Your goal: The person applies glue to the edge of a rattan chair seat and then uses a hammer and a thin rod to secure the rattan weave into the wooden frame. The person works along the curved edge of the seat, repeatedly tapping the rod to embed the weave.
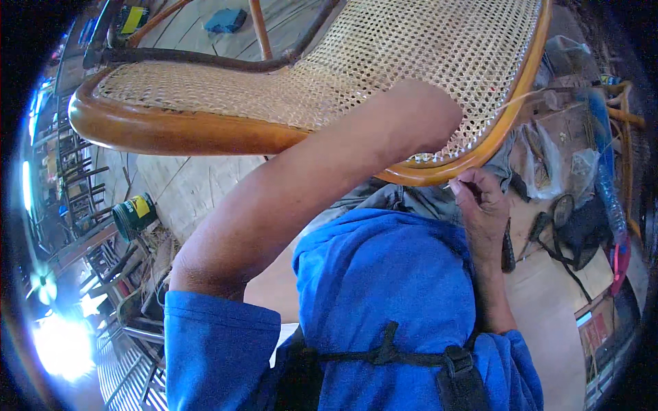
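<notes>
A cane-woven chair seat (384, 55) fills the upper half of the frame, tipped toward the camera, its open-mesh webbing (425, 48) stretched inside a bent, orange-brown wooden frame (171, 130) that sweeps from the upper left round to the upper right. The left hand (428, 116) lies on top of the webbing near the frame's lower right curve, just right of centre; it is seen from the back, knuckles up, and the fingers fold down out of sight — whether they grip anything cannot be told. Its bare forearm runs diagonally down to a rolled blue sleeve (212, 349) at the lower left.

The right hand (483, 205) sits just below the frame's edge, right of centre, its fingers pressed together in a pinch on a thin pale cane strand (510, 104) that rises from the fingertips, past the rim, toward the upper right. The hand is close under the wooden rim without clearly touching it.

A blue garment (384, 288) with a black strap and buckle (411, 356) covers the lower middle. At the middle left a dark green tin with a yellow label (135, 216) stands on the floor (192, 185). On the right, a cluttered tabletop (548, 294) carries dark hand tools (548, 226) and crumpled clear plastic bags (548, 164) — all well apart from the seat. A blue cloth (226, 19) lies on the floor at the top of the frame.
</notes>
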Demonstrator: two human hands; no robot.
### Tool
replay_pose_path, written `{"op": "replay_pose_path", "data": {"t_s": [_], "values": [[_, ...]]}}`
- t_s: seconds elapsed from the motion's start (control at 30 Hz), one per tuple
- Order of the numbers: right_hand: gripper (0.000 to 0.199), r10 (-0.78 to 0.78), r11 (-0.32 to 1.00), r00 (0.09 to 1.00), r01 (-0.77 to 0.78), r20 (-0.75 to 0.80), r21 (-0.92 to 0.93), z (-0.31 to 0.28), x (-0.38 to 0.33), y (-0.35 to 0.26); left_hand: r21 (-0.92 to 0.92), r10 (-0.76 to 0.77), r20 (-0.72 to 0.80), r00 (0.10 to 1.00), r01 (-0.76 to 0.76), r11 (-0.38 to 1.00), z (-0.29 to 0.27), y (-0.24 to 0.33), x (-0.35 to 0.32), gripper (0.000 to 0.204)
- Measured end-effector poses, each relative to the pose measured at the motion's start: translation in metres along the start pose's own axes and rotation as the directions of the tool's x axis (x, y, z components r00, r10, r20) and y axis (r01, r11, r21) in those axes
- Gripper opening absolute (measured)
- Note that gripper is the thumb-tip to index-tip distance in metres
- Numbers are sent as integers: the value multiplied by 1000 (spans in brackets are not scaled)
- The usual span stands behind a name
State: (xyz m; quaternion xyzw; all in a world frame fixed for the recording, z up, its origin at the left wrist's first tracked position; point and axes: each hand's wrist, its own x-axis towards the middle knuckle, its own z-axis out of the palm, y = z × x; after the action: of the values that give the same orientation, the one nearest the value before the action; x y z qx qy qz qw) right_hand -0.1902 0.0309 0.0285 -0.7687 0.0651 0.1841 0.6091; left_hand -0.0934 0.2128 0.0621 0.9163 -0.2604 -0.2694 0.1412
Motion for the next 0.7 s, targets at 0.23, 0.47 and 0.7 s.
{"op": "replay_pose_path", "data": {"t_s": [0.23,0.47,0.7], "values": [[8,-17,999,1000,17,6,31,-1,3,3,35,-15,12,1000,14,999,7,1,-27,15],[8,-40,999,999,40,-21,-2,-5,5,11,19,-37,24,999,37,999,6,0,-29,15],[8,44,996,999,-45,4,83,-7,3,6,-17,-105,130,986,108,994,13,-11,-26,17]]}}
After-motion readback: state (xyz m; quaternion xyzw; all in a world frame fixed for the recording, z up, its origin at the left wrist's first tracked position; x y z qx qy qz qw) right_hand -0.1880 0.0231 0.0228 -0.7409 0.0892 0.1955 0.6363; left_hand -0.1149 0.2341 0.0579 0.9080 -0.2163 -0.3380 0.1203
